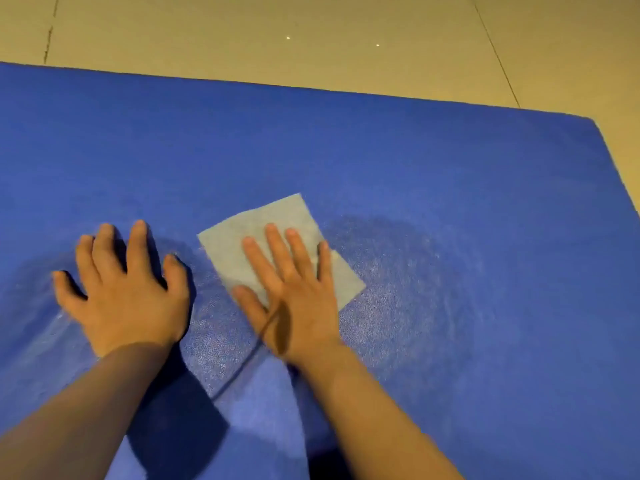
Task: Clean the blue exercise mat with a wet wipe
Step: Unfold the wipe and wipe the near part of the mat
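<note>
The blue exercise mat (433, 161) fills most of the view, lying flat on the floor. A pale wet wipe (242, 233) is spread flat on the mat near the middle. My right hand (291, 289) presses on the wipe with straight fingers, palm down. My left hand (121, 289) rests palm down on the bare mat to the left of the wipe, fingers spread. Damp, shiny patches show on the mat around and to the right of the wipe.
Beige tiled floor (311, 36) lies beyond the mat's far edge and past its right corner (595, 123). A thin dark cord casts a line across my right wrist and the mat below it.
</note>
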`<state>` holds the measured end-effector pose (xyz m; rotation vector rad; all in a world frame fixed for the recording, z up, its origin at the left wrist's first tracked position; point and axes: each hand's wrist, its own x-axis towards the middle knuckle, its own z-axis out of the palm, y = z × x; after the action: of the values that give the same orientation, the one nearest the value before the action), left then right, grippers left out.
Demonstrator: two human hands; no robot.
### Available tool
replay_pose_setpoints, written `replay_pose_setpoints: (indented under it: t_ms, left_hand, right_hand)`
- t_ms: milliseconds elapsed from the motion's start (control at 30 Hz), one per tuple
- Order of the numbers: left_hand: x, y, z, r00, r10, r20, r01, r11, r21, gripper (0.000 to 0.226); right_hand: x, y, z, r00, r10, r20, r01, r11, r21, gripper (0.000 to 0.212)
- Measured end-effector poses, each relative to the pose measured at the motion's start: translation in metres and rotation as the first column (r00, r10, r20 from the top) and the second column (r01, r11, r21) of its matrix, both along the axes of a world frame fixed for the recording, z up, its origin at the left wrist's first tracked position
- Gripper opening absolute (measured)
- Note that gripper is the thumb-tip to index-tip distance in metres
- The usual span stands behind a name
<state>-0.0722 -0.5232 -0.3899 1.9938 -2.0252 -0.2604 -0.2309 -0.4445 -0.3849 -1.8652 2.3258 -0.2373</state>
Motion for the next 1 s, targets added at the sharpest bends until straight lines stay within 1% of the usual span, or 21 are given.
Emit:
replay_pose_setpoints:
  t_ms: [67,100,167,233,267,367,433,467,500,533,567,633,667,700,767,800,833,867,900,967,1000]
  left_hand:
    - [0.0,0.0,0.002,1.0,-0.019,0.001,0.019,1.0,-0.007,0.059]
    - [0.001,-0.001,0.003,1.0,-0.025,-0.012,0.025,1.0,-0.009,0.06]
    - [0.007,0.001,0.005,0.998,-0.043,-0.047,0.042,0.999,-0.016,0.061]
    - [0.015,0.016,0.009,0.99,-0.121,-0.075,0.12,0.993,-0.015,0.063]
    - [0.02,0.034,0.011,0.984,-0.164,-0.07,0.164,0.986,-0.018,0.064]
    - [0.033,0.1,0.012,0.963,-0.265,0.039,0.265,0.964,0.005,0.065]
    - [0.034,0.115,0.01,0.957,-0.286,0.054,0.286,0.958,0.015,0.065]
    - [0.033,0.113,0.01,0.959,-0.276,0.056,0.275,0.961,0.022,0.065]
    - [0.032,0.111,0.01,0.963,-0.264,0.059,0.263,0.964,0.031,0.065]
    - [0.031,0.108,0.011,0.964,-0.261,0.057,0.26,0.965,0.03,0.065]
    - [0.031,0.107,0.011,0.962,-0.266,0.055,0.265,0.964,0.024,0.065]
    - [0.03,0.11,0.011,0.96,-0.274,0.057,0.273,0.962,0.029,0.063]
    - [0.03,0.111,0.011,0.961,-0.272,0.055,0.27,0.962,0.033,0.063]
    - [0.031,0.11,0.01,0.963,-0.264,0.043,0.263,0.964,0.032,0.062]
    - [0.032,0.108,0.009,0.968,-0.25,0.015,0.249,0.968,0.026,0.062]
    - [0.032,0.108,0.009,0.97,-0.244,0.012,0.244,0.97,0.022,0.061]
    - [0.031,0.108,0.009,0.97,-0.242,0.014,0.241,0.97,0.017,0.061]
    - [0.031,0.108,0.009,0.97,-0.243,0.013,0.243,0.97,0.015,0.06]
    - [0.032,0.108,0.009,0.97,-0.244,0.009,0.244,0.97,0.01,0.06]
    - [0.031,0.108,0.009,0.97,-0.243,0.014,0.243,0.97,-0.006,0.059]
    - [0.031,0.108,0.009,0.97,-0.241,0.021,0.241,0.97,-0.01,0.059]
  right_hand:
    - [-0.043,0.03,0.005,0.978,-0.209,0.019,0.208,0.977,0.056,0.064]
    - [-0.065,0.05,0.008,0.944,-0.33,0.01,0.326,0.936,0.131,0.065]
    - [-0.106,0.097,0.016,0.823,-0.568,-0.02,0.556,0.797,0.234,0.064]
    - [-0.136,0.142,0.027,0.687,-0.725,-0.053,0.713,0.657,0.246,0.063]
    - [-0.143,0.157,0.03,0.64,-0.766,-0.059,0.751,0.608,0.257,0.064]
    - [-0.138,0.168,0.03,0.557,-0.828,-0.069,0.806,0.519,0.284,0.063]
    - [-0.127,0.155,0.026,0.492,-0.87,-0.046,0.846,0.465,0.26,0.063]
    - [-0.119,0.145,0.024,0.476,-0.879,-0.038,0.856,0.452,0.251,0.063]
    - [-0.108,0.134,0.021,0.505,-0.861,-0.051,0.84,0.478,0.256,0.064]
    - [-0.091,0.122,0.018,0.576,-0.814,-0.07,0.799,0.543,0.257,0.064]
    - [-0.07,0.11,0.014,0.667,-0.741,-0.079,0.734,0.635,0.24,0.064]
    - [-0.016,0.084,0.01,0.85,-0.524,-0.058,0.527,0.839,0.133,0.065]
    - [0.011,0.071,0.009,0.919,-0.391,-0.05,0.394,0.915,0.093,0.064]
    - [0.033,0.059,0.008,0.971,-0.235,-0.047,0.238,0.967,0.094,0.06]
    - [0.045,0.044,0.007,1.0,0.015,-0.019,-0.013,0.993,0.12,0.055]
    - [0.035,0.039,0.006,0.995,0.1,0.021,-0.101,0.988,0.114,0.055]
    - [0.018,0.037,0.007,0.988,0.147,0.051,-0.151,0.984,0.093,0.058]
    - [-0.005,0.038,0.008,0.988,0.139,0.064,-0.145,0.985,0.09,0.063]
    - [-0.031,0.042,0.011,0.996,0.076,0.055,-0.082,0.991,0.11,0.069]
    - [-0.088,0.058,0.013,0.986,-0.164,0.021,0.158,0.973,0.169,0.071]
    - [-0.117,0.069,0.015,0.954,-0.301,0.007,0.293,0.935,0.2,0.068]
